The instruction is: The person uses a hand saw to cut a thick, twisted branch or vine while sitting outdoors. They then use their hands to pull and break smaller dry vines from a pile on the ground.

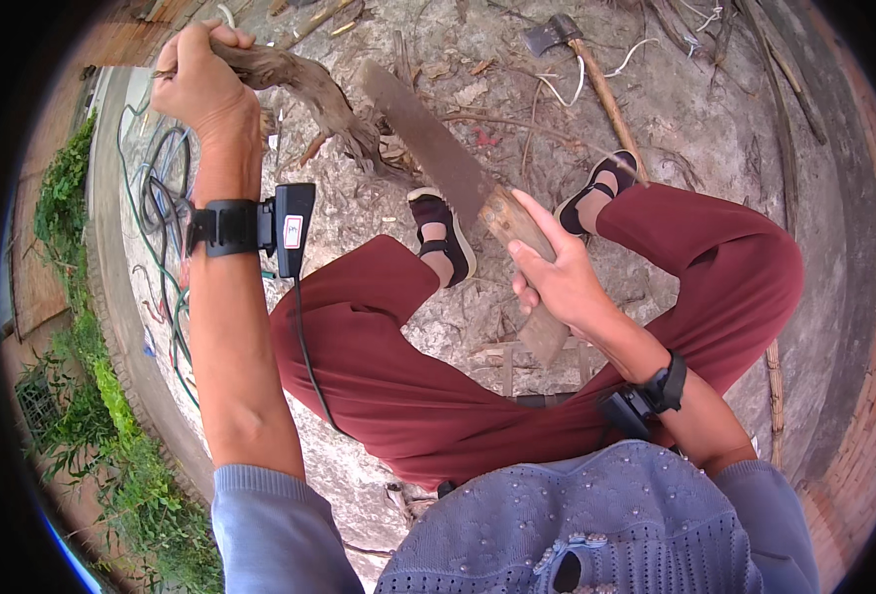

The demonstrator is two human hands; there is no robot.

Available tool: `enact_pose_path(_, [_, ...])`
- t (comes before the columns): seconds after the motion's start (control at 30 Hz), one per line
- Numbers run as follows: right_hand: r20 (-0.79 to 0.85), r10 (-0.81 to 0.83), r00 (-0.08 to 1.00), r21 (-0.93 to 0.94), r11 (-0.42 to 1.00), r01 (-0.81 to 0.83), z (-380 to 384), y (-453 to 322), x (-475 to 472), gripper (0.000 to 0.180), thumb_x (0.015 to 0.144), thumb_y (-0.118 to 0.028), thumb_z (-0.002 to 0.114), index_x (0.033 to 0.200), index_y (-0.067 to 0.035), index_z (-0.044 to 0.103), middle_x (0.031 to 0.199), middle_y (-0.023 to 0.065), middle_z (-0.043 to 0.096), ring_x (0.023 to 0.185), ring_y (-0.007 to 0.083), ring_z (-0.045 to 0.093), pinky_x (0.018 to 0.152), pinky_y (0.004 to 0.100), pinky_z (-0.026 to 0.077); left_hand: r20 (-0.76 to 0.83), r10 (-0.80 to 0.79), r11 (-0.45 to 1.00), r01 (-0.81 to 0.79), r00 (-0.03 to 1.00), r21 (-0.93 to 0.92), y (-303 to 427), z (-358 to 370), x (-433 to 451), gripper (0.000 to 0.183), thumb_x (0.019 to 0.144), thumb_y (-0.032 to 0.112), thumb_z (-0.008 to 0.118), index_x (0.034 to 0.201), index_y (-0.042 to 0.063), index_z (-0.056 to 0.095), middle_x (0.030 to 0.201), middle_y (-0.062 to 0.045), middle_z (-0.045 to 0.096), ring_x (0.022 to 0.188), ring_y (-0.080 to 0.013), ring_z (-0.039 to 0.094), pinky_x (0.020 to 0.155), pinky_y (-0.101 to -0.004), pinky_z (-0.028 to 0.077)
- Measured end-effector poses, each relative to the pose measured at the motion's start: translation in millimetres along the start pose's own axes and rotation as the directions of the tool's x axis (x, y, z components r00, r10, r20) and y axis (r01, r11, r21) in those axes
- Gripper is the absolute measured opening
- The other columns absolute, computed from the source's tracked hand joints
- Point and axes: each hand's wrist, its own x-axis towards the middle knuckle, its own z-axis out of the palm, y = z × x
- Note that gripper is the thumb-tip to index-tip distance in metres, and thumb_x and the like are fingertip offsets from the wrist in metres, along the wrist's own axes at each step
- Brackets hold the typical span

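My left hand (204,74) is at the upper left, its fingers closed around the end of a thick, gnarled piece of dry wood (301,85). The wood slants down to the right, and its split, ragged lower end reaches the ground near my left shoe (440,234). In my right hand (557,271) is the wooden handle of a handsaw (438,141), above the ground between my knees. Its broad, rusty blade points up and left, towards the wood. In this view the blade appears apart from the wood; its teeth are not clear.
An axe (601,89) with a wooden handle lies beyond my right shoe (605,185), beside white cord (575,85). Twigs and bark litter the concrete. Coiled cables and hose (163,178) lie at left, near green plants (111,416). Long sticks (779,111) lie at right.
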Motion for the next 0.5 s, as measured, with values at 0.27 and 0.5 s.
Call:
enact_pose_path(0.27, [0.036,0.155,0.987,0.145,0.977,-0.159,-19.5,-16.5,4.3,0.054,0.091,-0.01,0.05,0.14,-0.016,0.029,0.079,0.0038,0.052,0.051,0.0086,0.044,0.045,0.0265,0.045,-0.031,-0.016,0.998,0.017,0.999,0.054,-12.6,-24.9,15.9,0.009,0.071,-0.002,0.052,0.065,-0.008,0.054,0.054,-0.012,0.053,0.046,-0.0225,0.053,0.046,-0.0321,0.046])
enact_pose_path(0.5, [0.005,0.117,0.993,0.044,0.992,-0.117,-32.3,-28.5,-31.6,0.052,0.091,-0.01,0.049,0.14,-0.014,0.03,0.091,0.0042,0.052,0.053,0.0084,0.044,0.045,0.0255,0.045,-0.021,-0.008,0.998,0.01,1.0,0.066,-3.8,-0.9,5.1,0.01,0.071,0.0,0.052,0.065,-0.007,0.054,0.055,-0.012,0.054,0.046,-0.0223,0.054,0.048,-0.0307,0.046])
